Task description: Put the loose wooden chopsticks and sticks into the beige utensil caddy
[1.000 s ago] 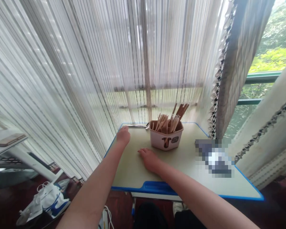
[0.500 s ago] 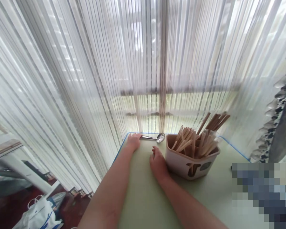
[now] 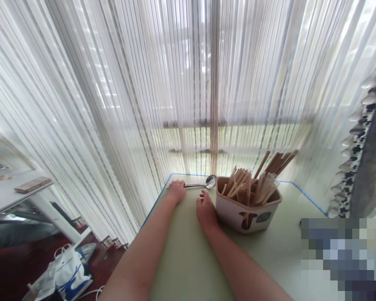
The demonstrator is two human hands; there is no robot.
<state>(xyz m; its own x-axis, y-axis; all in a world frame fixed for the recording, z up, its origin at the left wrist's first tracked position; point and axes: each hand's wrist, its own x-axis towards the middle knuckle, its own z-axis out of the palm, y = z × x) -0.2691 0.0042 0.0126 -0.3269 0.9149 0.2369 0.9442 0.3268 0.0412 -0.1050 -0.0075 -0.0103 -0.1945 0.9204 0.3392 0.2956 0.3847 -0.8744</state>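
A metal slotted spoon (image 3: 195, 185) with a round perforated bowl lies near the far edge of the pale green tabletop (image 3: 188, 251). My left hand (image 3: 177, 190) is closed over its handle, and a bit of the handle's end shows beyond the hand. My right hand (image 3: 206, 209) rests on the tabletop between the spoon and a container, fingers loosely apart and holding nothing. That container (image 3: 228, 213), whitish with a brown rim, stands just right of my right hand. Wooden chopsticks (image 3: 240, 182), some in clear wrappers, stick up out of it.
Sheer striped curtains (image 3: 188, 83) hang right behind the table's blue-trimmed far edge. To the left is a white table (image 3: 28, 196) with a brown flat object (image 3: 33, 184) on it. White plastic bags (image 3: 67, 271) lie on the dark red floor. A blurred-out patch (image 3: 341, 259) covers the right corner.
My left hand has closed further over the spoon's handle, and the spoon has shifted slightly. My right hand stays about where it was. The whole view has turned a little to the left.
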